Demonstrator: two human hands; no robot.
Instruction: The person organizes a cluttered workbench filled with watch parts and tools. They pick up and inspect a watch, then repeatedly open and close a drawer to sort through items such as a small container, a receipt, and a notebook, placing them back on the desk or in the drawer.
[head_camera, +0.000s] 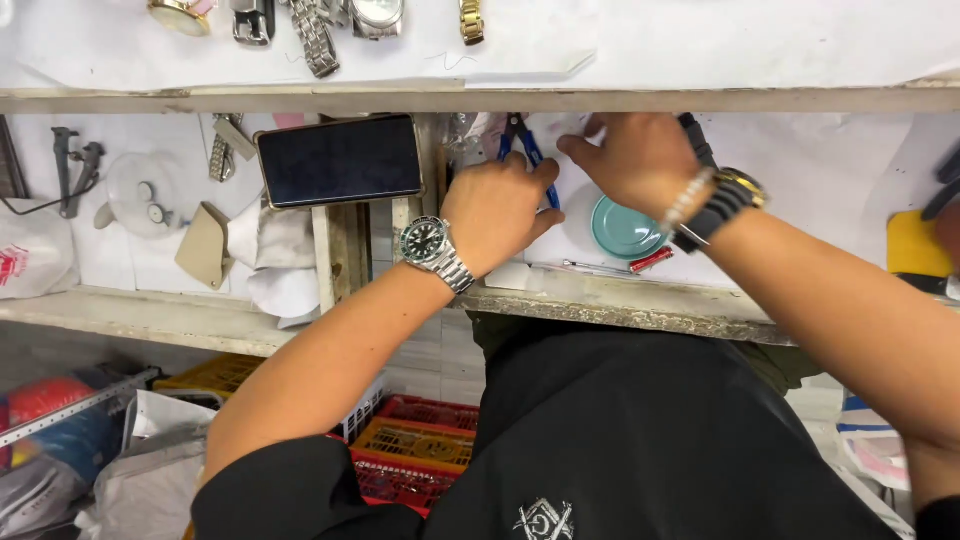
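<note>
head view: left hand (497, 212) grips blue-handled pliers (524, 150); jaws point away

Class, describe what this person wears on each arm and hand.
The left hand has a steel-bracelet wristwatch with a dark dial and green bezel. The right hand has a pale bead bracelet and a black-strapped, gold-cased watch. Sleeves are short and black.

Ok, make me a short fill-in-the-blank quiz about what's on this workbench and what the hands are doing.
1. The left hand grips pliers with ____ handles.
2. The small dish beside the right hand is ____ in colour.
3. The phone lies with its screen ____.
4. Both wrists wear a ____.

Missing words: blue; teal; dark; watch
</note>
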